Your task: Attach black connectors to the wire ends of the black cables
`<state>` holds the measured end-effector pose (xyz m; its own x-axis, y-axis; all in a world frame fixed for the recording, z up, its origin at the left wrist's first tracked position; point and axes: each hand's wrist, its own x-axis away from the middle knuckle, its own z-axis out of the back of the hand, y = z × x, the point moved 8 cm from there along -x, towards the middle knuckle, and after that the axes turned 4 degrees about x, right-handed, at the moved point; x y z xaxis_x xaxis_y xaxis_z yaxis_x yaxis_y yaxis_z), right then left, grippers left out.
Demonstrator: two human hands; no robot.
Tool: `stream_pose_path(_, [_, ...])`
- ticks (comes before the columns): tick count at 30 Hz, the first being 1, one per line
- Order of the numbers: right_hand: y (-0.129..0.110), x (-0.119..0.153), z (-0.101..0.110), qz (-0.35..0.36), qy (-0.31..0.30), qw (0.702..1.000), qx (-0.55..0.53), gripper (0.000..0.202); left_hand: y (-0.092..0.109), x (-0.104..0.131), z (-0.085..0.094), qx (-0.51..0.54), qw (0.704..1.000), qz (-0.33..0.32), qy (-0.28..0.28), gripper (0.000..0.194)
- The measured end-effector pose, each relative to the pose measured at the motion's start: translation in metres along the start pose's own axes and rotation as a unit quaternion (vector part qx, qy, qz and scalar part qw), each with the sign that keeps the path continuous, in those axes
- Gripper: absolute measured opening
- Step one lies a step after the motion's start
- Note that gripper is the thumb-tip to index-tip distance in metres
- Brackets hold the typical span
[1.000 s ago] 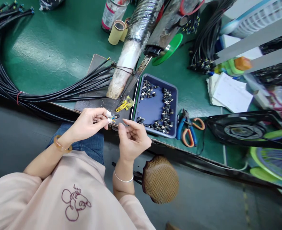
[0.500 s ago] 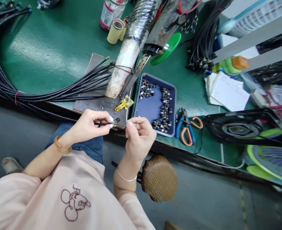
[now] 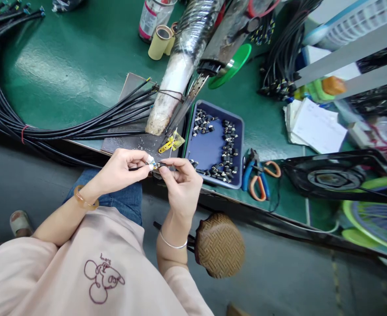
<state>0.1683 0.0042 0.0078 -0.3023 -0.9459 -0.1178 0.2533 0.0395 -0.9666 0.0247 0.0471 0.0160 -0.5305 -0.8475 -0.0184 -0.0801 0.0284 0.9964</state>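
Observation:
My left hand (image 3: 126,169) pinches a black cable (image 3: 134,169) close to its stripped end, where thin coloured wires (image 3: 154,166) show. My right hand (image 3: 181,182) closes thumb and forefinger on the small black connector at that end, mostly hidden by the fingertips. A thin pale strand (image 3: 171,151) runs down behind the right hand; whether its fingers also hold it I cannot tell. Just beyond my hands, a soldering iron (image 3: 193,90) points down over a dark board (image 3: 130,141) with a yellow clip-like piece (image 3: 166,146).
To the right, a blue tray (image 3: 240,145) holds rows of black connectors. Pliers (image 3: 253,169) and orange-handled scissors (image 3: 257,186) lie beside it. A bundle of black cables (image 3: 48,131) stretches along the left. A wrapped duct (image 3: 170,83) hangs above the board; a stool (image 3: 220,245) stands below.
My right hand has moved left to the cable end, its fingertips now on the connector. The pale strand has shifted with it. My left hand has stayed nearly in place.

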Motion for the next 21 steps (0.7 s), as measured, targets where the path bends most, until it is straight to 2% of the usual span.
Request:
stream_pose_path(9, [-0.0063, 0.0011, 0.0003, 0.031, -0.012, 0.999, 0.024, 0.004, -0.0042, -0.0002, 0.0020, -0.018, 1.000, 0.004, 0.005, 0.014])
stream_pose_path(16, [-0.0071, 0.0007, 0.0008, 0.051, -0.023, 0.998, 0.025, 0.005, -0.0048, -0.0013, 0.0011, 0.016, 1.000, 0.022, -0.003, 0.011])
stream_pose_path(21, [-0.0059, -0.0008, -0.0014, 0.047, -0.048, 0.998, -0.008, 0.007, -0.0036, 0.0003, 0.0007, 0.055, 0.996, 0.051, -0.045, 0.010])
